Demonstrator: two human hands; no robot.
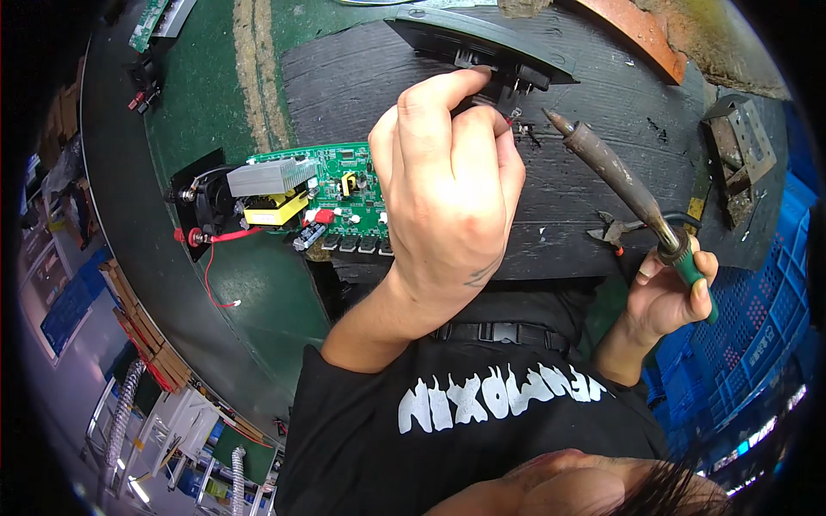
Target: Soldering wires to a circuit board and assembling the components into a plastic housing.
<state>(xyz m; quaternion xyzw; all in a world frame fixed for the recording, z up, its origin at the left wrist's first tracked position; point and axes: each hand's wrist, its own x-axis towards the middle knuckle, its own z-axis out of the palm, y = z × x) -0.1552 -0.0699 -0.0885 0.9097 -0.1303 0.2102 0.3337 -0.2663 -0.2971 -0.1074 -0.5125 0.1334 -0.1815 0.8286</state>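
Note:
My left hand (pixel 447 181) is raised over the dark work board (pixel 585 215), its fingertips pinching a thin red wire end (pixel 511 121) next to a black plastic panel (pixel 482 43) with a socket part. My right hand (pixel 671 292) grips the green handle of a soldering iron (pixel 619 185); its brown barrel slants up-left and the tip hangs just right of the wire end. A green circuit board (pixel 331 193) with a silver heat sink, a yellow transformer and a black fan lies left of my left hand.
A green conveyor belt (pixel 198 95) curves along the left with another circuit board (pixel 151 21) far up it. Small cutters (pixel 613 232) lie on the dark board. A metal bracket (pixel 738 159) sits right, above a blue crate (pixel 757 327).

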